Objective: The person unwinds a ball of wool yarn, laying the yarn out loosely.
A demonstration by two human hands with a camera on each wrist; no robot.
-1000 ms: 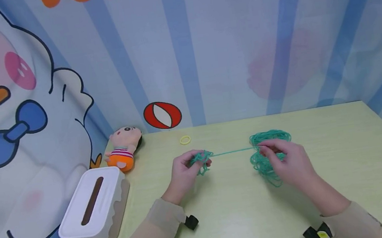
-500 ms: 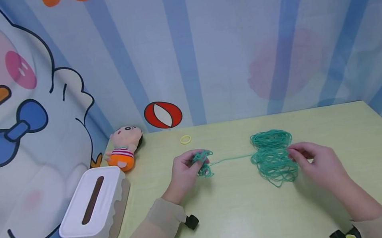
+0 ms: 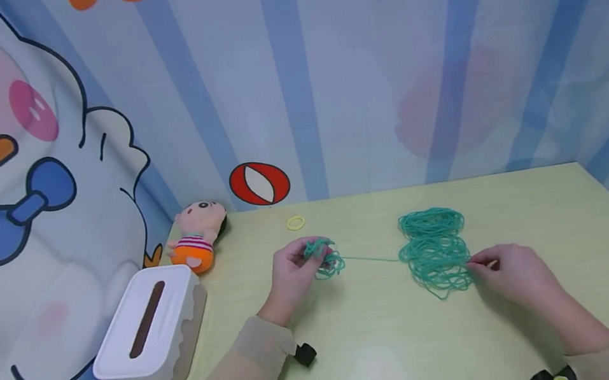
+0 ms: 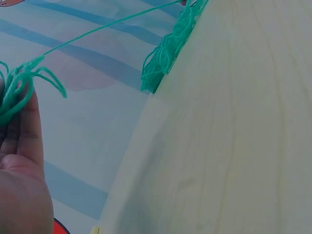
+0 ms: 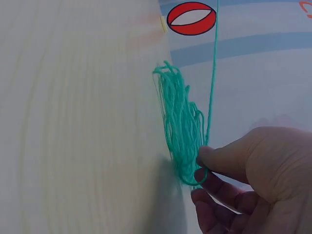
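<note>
My left hand (image 3: 291, 275) grips a small tangled bunch of green yarn (image 3: 333, 264), loops of it sticking out past the fingers. A single strand runs from that bunch to a larger loose pile of green yarn (image 3: 436, 253) lying on the table. At the pile's right edge, my right hand (image 3: 514, 271) pinches a strand between thumb and index finger, plainly seen in the right wrist view, where the strand (image 5: 213, 83) stretches up from the fingertips. The left wrist view shows the bunch (image 4: 22, 92) over the left fingers.
A white-lidded tissue box (image 3: 149, 326) stands at the table's left edge, with a small plush doll (image 3: 195, 238) behind it. Near the back lies a yellow ring (image 3: 295, 223). A printed blue curtain (image 3: 348, 81) hangs right behind the pale table (image 3: 383, 346).
My right hand has moved right from over the yarn pile to its right edge, then slightly toward me. The strand between the bunch and the pile now slopes down. My left hand has barely moved.
</note>
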